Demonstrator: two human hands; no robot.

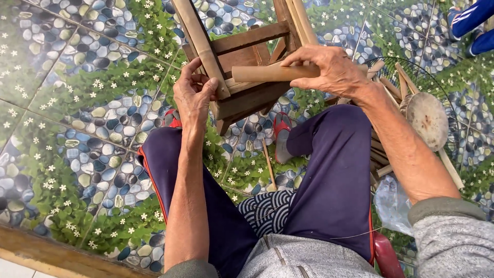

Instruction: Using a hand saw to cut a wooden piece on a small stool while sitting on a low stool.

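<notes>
Bamboo frame [242, 62] top (beyond upper edge)

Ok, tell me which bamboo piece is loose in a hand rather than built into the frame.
The short bamboo tube gripped in the right hand, lying across the frame.

Bright, even daylight; soft shadows, sharp focus, slight wide-angle edge distortion.

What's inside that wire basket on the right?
The wire basket holds bamboo sticks and a round, flat disc. The right arm and leg cover its near side, so anything deeper is hidden.
</notes>
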